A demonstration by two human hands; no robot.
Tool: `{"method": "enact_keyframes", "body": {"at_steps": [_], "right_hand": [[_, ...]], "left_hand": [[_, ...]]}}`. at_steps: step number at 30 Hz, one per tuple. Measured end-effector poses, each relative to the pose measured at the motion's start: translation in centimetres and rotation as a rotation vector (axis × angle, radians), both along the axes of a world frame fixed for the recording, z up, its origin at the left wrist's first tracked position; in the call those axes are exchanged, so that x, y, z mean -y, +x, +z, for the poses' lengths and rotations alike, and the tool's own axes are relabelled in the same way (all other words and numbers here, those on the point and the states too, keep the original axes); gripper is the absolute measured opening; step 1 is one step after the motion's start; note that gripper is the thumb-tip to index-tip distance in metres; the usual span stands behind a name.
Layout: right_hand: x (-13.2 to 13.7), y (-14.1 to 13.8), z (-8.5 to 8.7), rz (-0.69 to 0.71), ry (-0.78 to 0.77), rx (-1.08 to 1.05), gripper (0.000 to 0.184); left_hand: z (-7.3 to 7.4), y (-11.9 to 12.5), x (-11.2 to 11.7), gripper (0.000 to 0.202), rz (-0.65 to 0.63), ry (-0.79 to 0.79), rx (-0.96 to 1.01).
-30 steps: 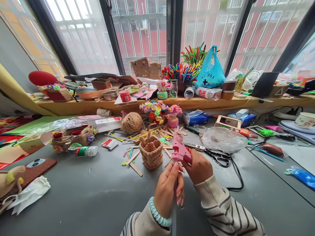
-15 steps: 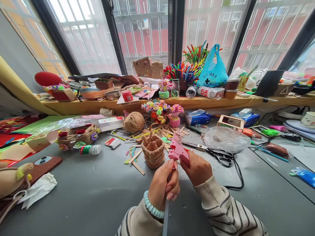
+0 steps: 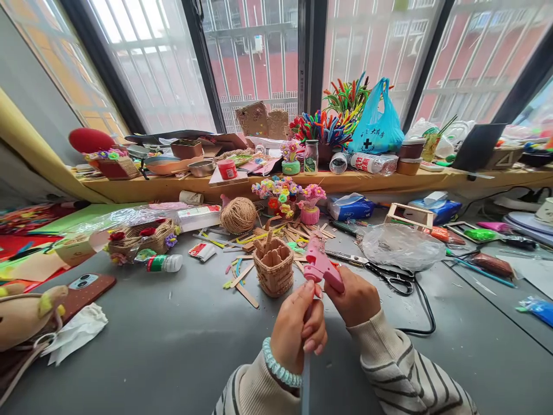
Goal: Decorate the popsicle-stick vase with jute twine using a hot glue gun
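Note:
In my right hand point(image 3: 356, 294) is a pink hot glue gun point(image 3: 318, 262), gripped by its handle, with its nozzle end pointing away over the table. My left hand point(image 3: 298, 325) is closed around a long translucent glue stick point(image 3: 306, 383), its fingertips touching the back end of the gun. The lower part of the stick hangs down past my wrist. Just left of the gun stands a small woven basket point(image 3: 273, 274) with twine around its rim and wooden sticks inside.
Loose craft sticks point(image 3: 247, 295) lie beside the basket, with a twine ball point(image 3: 238, 214) behind. Right of the gun are scissors point(image 3: 397, 282), a black cable point(image 3: 427, 314) and a plastic bag point(image 3: 401, 246). A phone point(image 3: 93, 291) and crumpled tissue point(image 3: 82, 331) lie at left.
The whole scene sits slightly further right in the picture. Both hands, with the glue gun and glue stick, have shifted a little to the right; their grips look the same.

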State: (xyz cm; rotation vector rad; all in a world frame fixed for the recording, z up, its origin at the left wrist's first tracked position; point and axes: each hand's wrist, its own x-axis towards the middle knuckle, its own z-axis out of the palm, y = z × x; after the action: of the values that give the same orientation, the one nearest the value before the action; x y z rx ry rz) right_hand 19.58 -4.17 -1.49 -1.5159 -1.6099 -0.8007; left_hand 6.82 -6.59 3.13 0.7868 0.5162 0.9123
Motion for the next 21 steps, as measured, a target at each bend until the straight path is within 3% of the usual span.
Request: {"method": "enact_keyframes", "body": {"at_steps": [4,15,21], "right_hand": [[0.08,0.54,-0.01,0.015,-0.048,-0.086,0.032],[0.06,0.91,0.54,0.092,0.066,-0.083,0.026],[0.15,1.06,0.84,0.177,0.019,-0.288,0.03]], "left_hand": [[-0.53,0.42,0.45,0.03,0.088,0.039,-0.113],[-0.87,-0.1,0.59,0.027,0.088,0.062,-0.111],[-0.67,-0.3,0.42,0.034,0.051,0.083,-0.035]]}}
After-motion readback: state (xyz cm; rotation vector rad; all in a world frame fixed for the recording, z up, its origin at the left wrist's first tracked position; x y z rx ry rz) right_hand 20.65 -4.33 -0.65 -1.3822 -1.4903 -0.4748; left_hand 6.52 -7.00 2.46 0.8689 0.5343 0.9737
